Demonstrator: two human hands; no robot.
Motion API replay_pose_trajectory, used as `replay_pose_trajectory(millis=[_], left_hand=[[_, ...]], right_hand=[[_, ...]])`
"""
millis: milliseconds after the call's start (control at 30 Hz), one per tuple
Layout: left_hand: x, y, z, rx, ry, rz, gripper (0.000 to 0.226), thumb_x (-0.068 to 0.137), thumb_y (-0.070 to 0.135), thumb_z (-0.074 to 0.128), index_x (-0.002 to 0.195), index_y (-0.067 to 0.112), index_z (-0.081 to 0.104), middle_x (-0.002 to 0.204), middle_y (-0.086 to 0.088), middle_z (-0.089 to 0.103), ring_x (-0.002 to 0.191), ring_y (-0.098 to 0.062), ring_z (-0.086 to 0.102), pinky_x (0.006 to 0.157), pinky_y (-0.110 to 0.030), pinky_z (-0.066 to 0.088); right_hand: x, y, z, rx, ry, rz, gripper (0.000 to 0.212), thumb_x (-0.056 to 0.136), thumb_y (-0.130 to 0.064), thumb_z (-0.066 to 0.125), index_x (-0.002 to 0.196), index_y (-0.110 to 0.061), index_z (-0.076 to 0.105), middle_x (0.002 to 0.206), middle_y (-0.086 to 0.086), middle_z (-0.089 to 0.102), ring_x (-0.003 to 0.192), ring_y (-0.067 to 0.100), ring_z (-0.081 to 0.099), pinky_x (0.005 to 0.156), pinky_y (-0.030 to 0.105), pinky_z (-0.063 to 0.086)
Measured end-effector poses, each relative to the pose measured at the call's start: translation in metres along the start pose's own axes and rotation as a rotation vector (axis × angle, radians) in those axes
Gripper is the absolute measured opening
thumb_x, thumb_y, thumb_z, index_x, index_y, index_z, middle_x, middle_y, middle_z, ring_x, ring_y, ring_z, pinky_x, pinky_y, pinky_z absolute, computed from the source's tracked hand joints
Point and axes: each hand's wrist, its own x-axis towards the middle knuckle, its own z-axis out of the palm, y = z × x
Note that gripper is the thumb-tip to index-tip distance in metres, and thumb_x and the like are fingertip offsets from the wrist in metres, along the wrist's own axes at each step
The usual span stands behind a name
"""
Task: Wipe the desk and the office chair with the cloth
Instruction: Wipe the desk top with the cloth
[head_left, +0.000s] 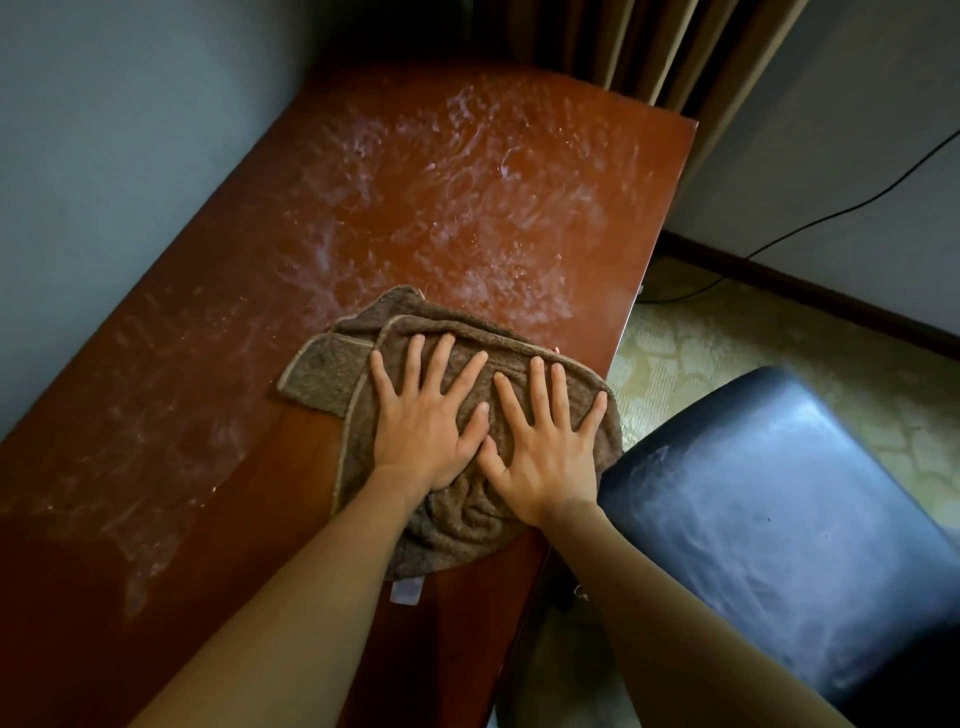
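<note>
A brown terry cloth (319, 375) lies crumpled on the reddish-brown wooden desk (218, 395), close to its right edge. My left hand (427, 423) and my right hand (546, 448) rest side by side flat on the cloth, palms down with fingers spread, pressing rather than gripping. Whitish dust streaks and smears cover the desk top beyond and to the left of the cloth. The office chair's dark leather seat (779, 519) stands just right of the desk and also shows pale dusty streaks.
A grey wall runs along the desk's left side. Beige curtains (649, 47) hang behind its far end. Patterned carpet (685, 358) lies between desk and chair, and a black cable (841, 208) runs down the right wall to the floor.
</note>
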Motion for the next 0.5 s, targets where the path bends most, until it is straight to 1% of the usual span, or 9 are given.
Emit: replay_pose_trajectory(millis=[333,500], left_hand=[[0.045,0.008,-0.009,-0.001,-0.028,0.011,0.065,0.097,0.062,0.015,0.159,0.043,0.007,0.169,-0.002,0.004,0.154,-0.033,-0.005,0.113,-0.072,-0.002],[0.068,0.012,-0.009,-0.001,-0.017,0.016,0.065,0.097,0.062,0.016,0.159,0.043,0.008,0.169,-0.003,0.006,0.154,-0.033,-0.003,0.114,-0.072,-0.002]], right_hand=[[0.037,0.02,-0.011,-0.008,0.017,0.006,0.073,0.096,-0.067,0.025,0.16,-0.033,0.019,0.168,0.01,0.005,0.155,0.03,0.0,0.112,0.076,0.002],[0.057,0.031,-0.016,-0.017,0.009,0.012,0.073,0.095,-0.067,0.025,0.16,-0.033,0.018,0.169,0.009,0.003,0.155,0.03,-0.002,0.113,0.075,0.002]])
